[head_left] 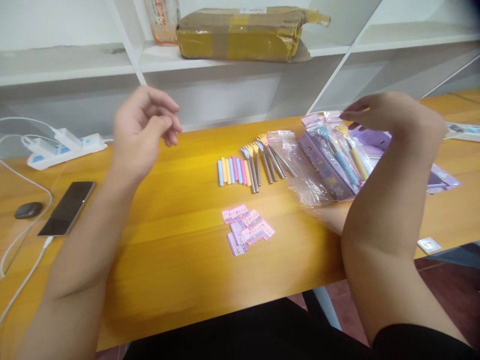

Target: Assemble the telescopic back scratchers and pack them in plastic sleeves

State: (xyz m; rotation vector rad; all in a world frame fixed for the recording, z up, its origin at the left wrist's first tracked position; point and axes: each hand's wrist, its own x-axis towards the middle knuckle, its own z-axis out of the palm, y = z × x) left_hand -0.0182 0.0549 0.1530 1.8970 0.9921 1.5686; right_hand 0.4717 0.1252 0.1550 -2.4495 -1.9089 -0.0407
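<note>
"Hovering above a wooden desk (180, 270), what do these two hands hold?"

"Nothing shows in the left hand (138, 132), its fingers loosely curled in the air. The right hand (378, 112) bends at the wrist over clear plastic packets (343, 157); whether its fingertips grip them, I cannot tell."

"And the loose pieces?"

"Left of the packets lie metal rods (257, 172) topped with tiny hands, apparently back scratchers. Just beside them runs a row of pastel sleeves (232, 171); pink and purple printed cards (249, 230) overlap nearer the person."

"Which step is in hand?"

"Laying out parts by kind, I judge; no loose rod wears a sleeve. Any next move among them calls for a light pinch, as the rods lie close together."

"Farther out?"

"A cabled phone (67, 209) and a power strip (67, 150) at left; a taped cardboard box (240, 37) on the shelf (159, 56) behind."
</note>
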